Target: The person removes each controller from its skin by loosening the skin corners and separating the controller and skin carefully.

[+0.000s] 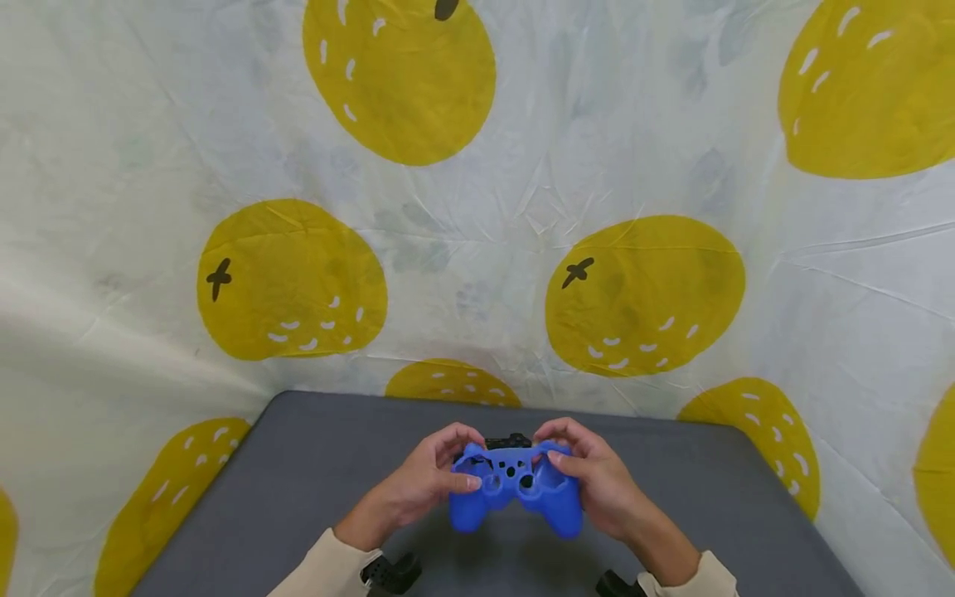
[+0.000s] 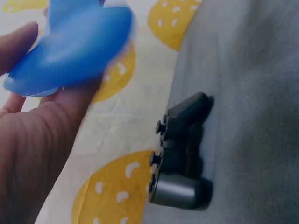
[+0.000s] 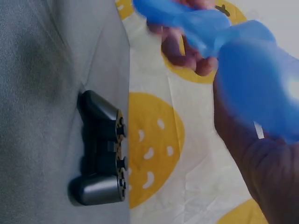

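An empty-looking blue silicone controller cover [image 1: 511, 491] is held up over the table, its button holes facing me. My left hand [image 1: 425, 479] grips its left side, with the thumb on the front. At the other side my right hand [image 1: 600, 481] pinches the cover near its upper corner, thumb in front. A black game controller [image 2: 180, 158] lies on the table beyond the cover, apart from both hands. In the head view most of that controller is hidden behind the cover. The right wrist view shows the blue cover [image 3: 252, 84] blurred.
The grey tabletop [image 1: 321, 439] extends under and around the hands. Behind it hangs a pale cloth [image 1: 470, 199] printed with large yellow fruit, meeting the table's far edge. A dark strap [image 1: 391, 574] sits on the left wrist, and another dark device [image 1: 619, 584] is at the right.
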Motion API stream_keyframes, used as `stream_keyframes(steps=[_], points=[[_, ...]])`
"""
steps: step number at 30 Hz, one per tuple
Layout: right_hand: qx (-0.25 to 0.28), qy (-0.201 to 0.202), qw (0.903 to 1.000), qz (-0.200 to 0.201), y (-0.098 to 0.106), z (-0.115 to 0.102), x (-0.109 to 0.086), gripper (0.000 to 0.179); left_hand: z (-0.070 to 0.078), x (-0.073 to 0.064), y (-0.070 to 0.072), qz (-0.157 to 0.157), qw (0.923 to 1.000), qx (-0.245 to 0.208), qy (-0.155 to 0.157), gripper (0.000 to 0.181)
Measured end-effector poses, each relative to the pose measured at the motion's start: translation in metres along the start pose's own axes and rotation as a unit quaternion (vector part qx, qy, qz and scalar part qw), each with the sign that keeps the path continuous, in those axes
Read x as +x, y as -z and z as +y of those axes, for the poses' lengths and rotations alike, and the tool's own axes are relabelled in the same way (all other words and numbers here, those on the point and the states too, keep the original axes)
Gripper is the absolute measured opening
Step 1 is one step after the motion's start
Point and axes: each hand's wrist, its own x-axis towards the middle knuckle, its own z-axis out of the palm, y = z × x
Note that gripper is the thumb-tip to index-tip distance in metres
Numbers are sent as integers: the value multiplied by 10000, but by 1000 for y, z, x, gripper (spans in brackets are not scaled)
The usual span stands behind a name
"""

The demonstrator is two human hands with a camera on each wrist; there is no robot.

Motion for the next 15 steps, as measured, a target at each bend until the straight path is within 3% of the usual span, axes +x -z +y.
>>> stream_keyframes(steps=[5,9,12,15], points=[[86,-325,9989,320,3,1,-3,25,0,-4,1,581,9979,-113,-254,40],[19,-679,9973,266,-1,10,-2,54,-1,-4,-1,995,9939,-122,-463,40],[-270,-663,9958,570,-3,14,-2,70,0,-3,-2,1131,9924,22,-485,46],[-622,-519,9911,1054,-4,14,-2,70,-1,-6,-1,1105,9930,232,-339,54]])
